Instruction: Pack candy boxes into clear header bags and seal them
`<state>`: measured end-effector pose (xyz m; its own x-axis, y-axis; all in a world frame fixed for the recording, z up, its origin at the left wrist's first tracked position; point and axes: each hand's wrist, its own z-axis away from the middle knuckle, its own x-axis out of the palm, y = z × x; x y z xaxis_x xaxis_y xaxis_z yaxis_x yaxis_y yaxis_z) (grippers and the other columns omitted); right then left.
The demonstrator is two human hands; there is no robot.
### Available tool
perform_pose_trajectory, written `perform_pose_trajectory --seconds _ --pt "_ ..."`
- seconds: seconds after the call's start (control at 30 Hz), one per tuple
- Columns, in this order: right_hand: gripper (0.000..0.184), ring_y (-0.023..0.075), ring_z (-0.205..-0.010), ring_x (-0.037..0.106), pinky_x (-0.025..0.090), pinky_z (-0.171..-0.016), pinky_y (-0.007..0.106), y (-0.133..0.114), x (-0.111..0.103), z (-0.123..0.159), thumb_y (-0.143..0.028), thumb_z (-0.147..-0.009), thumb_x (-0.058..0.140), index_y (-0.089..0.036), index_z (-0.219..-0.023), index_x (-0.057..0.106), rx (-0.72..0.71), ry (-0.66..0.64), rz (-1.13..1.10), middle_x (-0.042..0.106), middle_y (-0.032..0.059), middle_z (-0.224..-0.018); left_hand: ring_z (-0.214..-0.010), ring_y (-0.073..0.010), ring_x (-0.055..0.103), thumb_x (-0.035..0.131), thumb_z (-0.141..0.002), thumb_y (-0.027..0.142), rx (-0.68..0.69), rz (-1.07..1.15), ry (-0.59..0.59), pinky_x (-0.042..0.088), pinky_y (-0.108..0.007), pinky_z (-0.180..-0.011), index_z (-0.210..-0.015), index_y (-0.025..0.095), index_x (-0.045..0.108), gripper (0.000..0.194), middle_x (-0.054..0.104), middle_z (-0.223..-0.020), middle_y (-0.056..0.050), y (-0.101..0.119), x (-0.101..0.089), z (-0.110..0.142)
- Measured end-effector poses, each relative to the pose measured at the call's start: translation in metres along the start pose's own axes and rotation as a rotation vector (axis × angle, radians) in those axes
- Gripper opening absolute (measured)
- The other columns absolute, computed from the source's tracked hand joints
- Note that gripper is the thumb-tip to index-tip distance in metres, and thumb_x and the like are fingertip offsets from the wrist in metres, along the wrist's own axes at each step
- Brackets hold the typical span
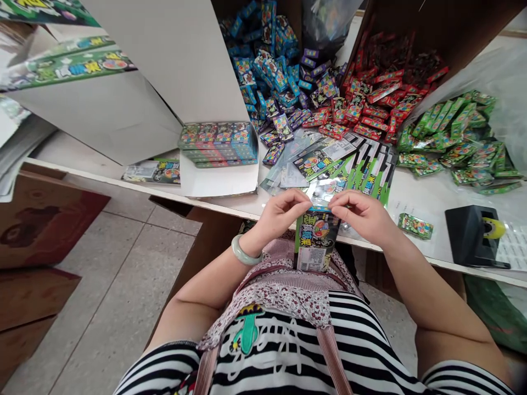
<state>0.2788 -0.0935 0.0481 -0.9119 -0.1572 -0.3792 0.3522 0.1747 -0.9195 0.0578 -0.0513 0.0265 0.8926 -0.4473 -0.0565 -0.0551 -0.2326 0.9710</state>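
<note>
Left hand [290, 208] and right hand [362, 215] both pinching the top of a black packet [316, 238], which hangs at seven o'clock from the fanned packets [357, 174], tape dispenser [466, 236] over at its three o'clock

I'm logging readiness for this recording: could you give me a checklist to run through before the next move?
1. Left hand: ok, pinching the upper edge of the rectangular black-and-green printed package.
2. Right hand: ok, pinching the same edge.
3. Package's contents: cannot tell.
4. Small blue cardboard boxes separated from small purple cardboard boxes: not ok, they mingle.
5. Black plastic tape dispenser nearby: ok, right of the right hand.
</note>
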Motion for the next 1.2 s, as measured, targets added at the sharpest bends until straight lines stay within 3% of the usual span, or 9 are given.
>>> perform_pose_trajectory --seconds 0.13,0.27,0.4,0.5,0.63,0.7,0.77,0.97,1.2 --pt "0.011 0.0225 -0.09 0.065 0.055 -0.071 0.036 0.008 0.004 0.01 -0.035 -0.092 0.065 -0.025 -0.089 0.068 -0.133 0.059 0.15 0.069 0.0066 -0.1 -0.093 -0.0168 0.067 0.07 -0.089 0.038 0.117 -0.09 -0.117 0.056 -0.031 -0.079 -0.09 0.02 0.071 0.017 0.071 -0.097 -0.007 -0.009 -0.006 0.006" --pt "0.012 0.0243 -0.095 0.065 0.056 -0.08 0.041 0.014 0.021 0.015 -0.033 -0.094 0.058 -0.026 -0.087 0.064 -0.108 0.163 0.202 0.068 0.0074 -0.099 -0.09 -0.0155 0.067 0.068 -0.091 0.037 0.058 -0.1 -0.054 0.056 -0.029 -0.078 -0.102 0.021 0.068 0.02 0.07 -0.099 -0.006 -0.02 -0.001 0.007" --pt "0.019 0.0235 -0.114 0.062 0.056 -0.09 0.04 0.021 0.028 0.022 -0.032 -0.095 0.053 -0.025 -0.108 0.066 -0.057 0.215 0.124 0.067 0.0089 -0.119 -0.094 -0.0169 0.066 0.066 -0.092 0.034 0.09 -0.166 -0.02 0.055 -0.032 -0.085 -0.097 0.022 0.07 0.013 0.069 -0.096 -0.004 -0.025 0.0 0.004" --pt "0.032 0.0209 -0.114 0.063 0.056 -0.093 0.038 0.046 -0.005 0.035 -0.034 -0.096 0.053 -0.025 -0.125 0.063 0.019 0.317 0.089 0.064 0.0081 -0.131 -0.093 -0.0166 0.066 0.066 -0.091 0.03 0.067 -0.223 0.032 0.055 -0.032 -0.083 -0.094 0.024 0.069 0.008 0.069 -0.096 -0.002 -0.031 -0.007 0.0" --pt "0.027 0.023 -0.105 0.065 0.053 -0.096 0.039 0.098 -0.093 0.06 -0.027 -0.093 0.053 -0.019 -0.109 0.073 0.296 0.622 0.388 0.071 0.0089 -0.113 -0.093 -0.0169 0.066 0.069 -0.088 0.027 0.015 -0.242 0.091 0.054 -0.031 -0.08 -0.092 0.024 0.07 0.005 0.07 -0.096 -0.001 -0.039 -0.012 0.0" --pt "0.027 0.024 -0.103 0.065 0.049 -0.1 0.04 0.123 -0.131 0.067 -0.019 -0.089 0.055 -0.017 -0.107 0.075 0.513 0.609 0.587 0.07 0.0111 -0.114 -0.092 -0.0168 0.066 0.071 -0.087 0.025 0.018 -0.231 0.099 0.053 -0.03 -0.078 -0.091 0.024 0.071 0.005 0.071 -0.096 0.0 -0.041 -0.011 0.0" --pt "0.025 0.0249 -0.102 0.065 0.047 -0.102 0.04 0.142 -0.154 0.068 -0.018 -0.086 0.058 -0.016 -0.102 0.077 0.65 0.56 0.67 0.07 0.0122 -0.114 -0.091 -0.0168 0.066 0.071 -0.086 0.024 0.026 -0.223 0.099 0.053 -0.03 -0.077 -0.091 0.025 0.072 0.005 0.072 -0.095 0.0 -0.042 -0.008 -0.001" --pt "0.011 0.0221 -0.089 0.065 0.049 -0.089 0.034 0.166 -0.162 0.07 -0.023 -0.08 0.067 -0.018 -0.084 0.076 0.717 0.486 0.595 0.073 0.0066 -0.094 -0.087 -0.0163 0.066 0.073 -0.083 0.025 0.022 -0.226 0.127 0.053 -0.03 -0.073 -0.088 0.027 0.073 0.005 0.072 -0.091 0.0 -0.04 -0.008 -0.003" --pt "0.018 0.0179 -0.08 0.064 0.051 -0.078 0.03 0.151 -0.177 0.098 -0.031 -0.086 0.059 -0.016 -0.089 0.07 0.677 0.453 0.426 0.073 0.0047 -0.087 -0.085 -0.0153 0.066 0.073 -0.084 0.028 0.061 -0.225 0.116 0.053 -0.029 -0.073 -0.089 0.026 0.071 0.006 0.072 -0.09 0.001 -0.048 -0.009 -0.004"
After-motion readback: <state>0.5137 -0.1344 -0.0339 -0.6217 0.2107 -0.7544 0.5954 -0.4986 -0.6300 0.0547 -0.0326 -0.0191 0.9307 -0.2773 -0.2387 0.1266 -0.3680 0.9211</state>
